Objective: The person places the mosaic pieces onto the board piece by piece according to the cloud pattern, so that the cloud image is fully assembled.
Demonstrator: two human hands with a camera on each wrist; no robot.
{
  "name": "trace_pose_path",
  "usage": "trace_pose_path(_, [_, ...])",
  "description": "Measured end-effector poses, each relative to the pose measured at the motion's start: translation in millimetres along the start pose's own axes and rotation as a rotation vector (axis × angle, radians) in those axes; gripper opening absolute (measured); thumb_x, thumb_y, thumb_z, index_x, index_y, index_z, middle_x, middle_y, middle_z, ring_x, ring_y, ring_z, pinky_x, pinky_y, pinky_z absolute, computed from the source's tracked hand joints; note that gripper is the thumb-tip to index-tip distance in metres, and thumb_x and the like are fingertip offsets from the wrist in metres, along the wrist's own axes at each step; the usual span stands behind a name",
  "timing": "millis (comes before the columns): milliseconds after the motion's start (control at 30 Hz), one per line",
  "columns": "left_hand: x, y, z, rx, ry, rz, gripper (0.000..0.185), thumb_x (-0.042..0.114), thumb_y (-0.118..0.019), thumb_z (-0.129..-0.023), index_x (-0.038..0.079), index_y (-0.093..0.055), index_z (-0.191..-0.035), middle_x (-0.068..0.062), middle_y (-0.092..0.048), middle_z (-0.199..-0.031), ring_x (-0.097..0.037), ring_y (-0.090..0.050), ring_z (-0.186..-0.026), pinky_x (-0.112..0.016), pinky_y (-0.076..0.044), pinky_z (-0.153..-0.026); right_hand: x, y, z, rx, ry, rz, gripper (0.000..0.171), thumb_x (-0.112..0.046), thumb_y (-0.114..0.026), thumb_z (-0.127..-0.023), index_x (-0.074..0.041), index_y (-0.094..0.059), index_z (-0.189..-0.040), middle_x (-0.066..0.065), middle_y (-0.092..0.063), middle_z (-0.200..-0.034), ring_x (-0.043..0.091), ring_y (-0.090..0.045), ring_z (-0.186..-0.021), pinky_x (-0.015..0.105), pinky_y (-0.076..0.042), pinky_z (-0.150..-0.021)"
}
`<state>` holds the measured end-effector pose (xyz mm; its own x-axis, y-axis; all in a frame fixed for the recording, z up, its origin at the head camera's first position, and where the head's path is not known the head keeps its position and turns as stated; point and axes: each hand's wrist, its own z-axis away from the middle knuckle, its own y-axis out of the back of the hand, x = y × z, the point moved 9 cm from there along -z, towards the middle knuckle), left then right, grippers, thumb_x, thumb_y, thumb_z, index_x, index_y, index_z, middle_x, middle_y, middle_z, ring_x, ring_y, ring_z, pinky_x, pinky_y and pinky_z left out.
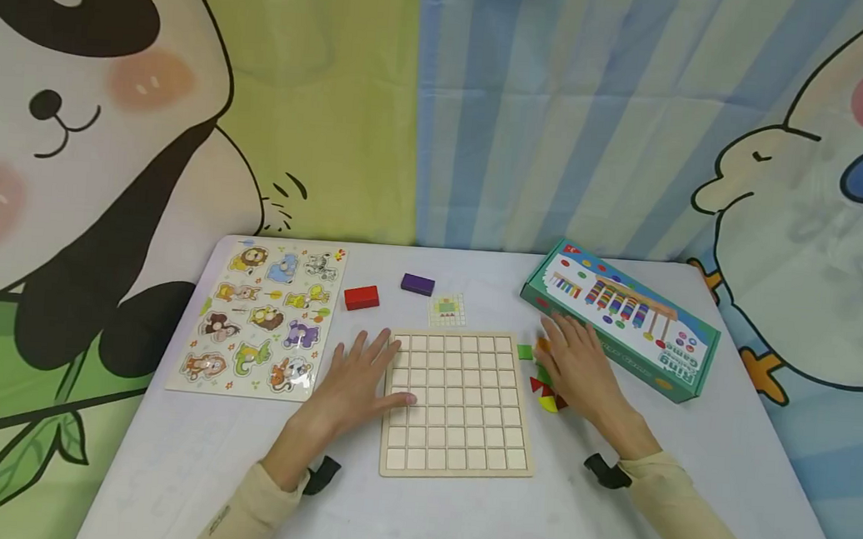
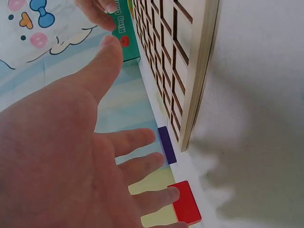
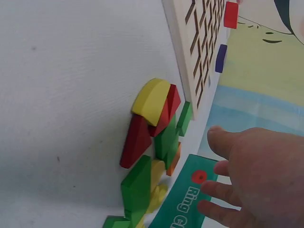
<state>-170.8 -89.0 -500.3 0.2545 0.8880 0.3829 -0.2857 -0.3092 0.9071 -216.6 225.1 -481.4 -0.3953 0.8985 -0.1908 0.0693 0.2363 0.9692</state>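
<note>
A square wooden grid board [image 1: 455, 475] lies flat in the middle of the white table. Fingers spread, my left hand [image 1: 351, 389] hovers at the board's left edge, its thumb reaching over the cells; the left wrist view shows its palm bare. On the other side, my right hand [image 1: 582, 368] is above a small pile of coloured blocks, fingers extended and holding nothing. The pile has a yellow curved block [image 3: 152, 102], a dark red block [image 3: 136, 141], a green block [image 3: 137, 183] and several others. Part of it is hidden under this hand in the head view.
Behind the board lie a red block [image 1: 362, 297], a purple block [image 1: 417, 284] and a small pattern card [image 1: 447, 310]. An animal puzzle board [image 1: 196, 345] lies at left. A green game box [image 1: 623, 320] stands at back right, close to the right hand.
</note>
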Motion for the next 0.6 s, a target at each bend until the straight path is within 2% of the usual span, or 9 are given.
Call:
trace_pose_path(133, [-1.7, -3.4, 2.3, -0.016, 0.005, 0.029, 0.097, 0.068, -0.066, -0.086, 0.014, -0.033, -0.160, -0.011, -0.020, -0.170, -0.045, -0.014, -0.156, -0.070, -0.011, -0.122, 3, -2, 0, 0.020, 0.017, -0.014, 0.051, -0.029, -0.068, -0.098, 0.001, -0.057, -0.137, 0.023, -0.058, -0.140, 0.042, -0.048, -0.135, 0.064, -0.029, -0.118])
trace_pose_path(267, [-3.1, -4.9, 4.2, -0.024, 0.014, 0.066, 0.097, 0.066, -0.069, -0.085, 0.013, -0.034, -0.159, -0.012, -0.020, -0.170, -0.047, -0.014, -0.155, -0.072, -0.011, -0.121, 6, 0, 0, 0.082, 0.043, -0.011, 0.041, -0.027, -0.072, -0.095, 0.004, -0.068, -0.122, 0.022, -0.068, -0.125, 0.041, -0.057, -0.123, 0.060, -0.040, -0.111])
trace_pose_path(400, [-3.1, -5.4, 5.2, -0.021, 0.008, 0.074, 0.097, 0.066, -0.069, -0.084, 0.013, -0.035, -0.159, -0.014, -0.021, -0.169, -0.048, -0.016, -0.154, -0.073, -0.013, -0.119, 9, 2, -1, 0.131, 0.041, -0.021, 0.035, -0.026, -0.076, -0.092, 0.003, -0.073, -0.112, 0.021, -0.071, -0.114, 0.040, -0.062, -0.112, 0.058, -0.048, -0.100])
trace_pose_path(600, [-2.8, -6.4, 5.9, -0.030, 0.005, 0.077, 0.098, 0.066, -0.069, -0.084, 0.012, -0.035, -0.158, -0.015, -0.022, -0.169, -0.049, -0.016, -0.154, -0.074, -0.013, -0.119, 13, -3, -4, 0.132, 0.027, -0.029, 0.031, -0.026, -0.077, -0.091, 0.001, -0.076, -0.107, 0.020, -0.072, -0.106, 0.039, -0.064, -0.099, 0.055, -0.053, -0.087])
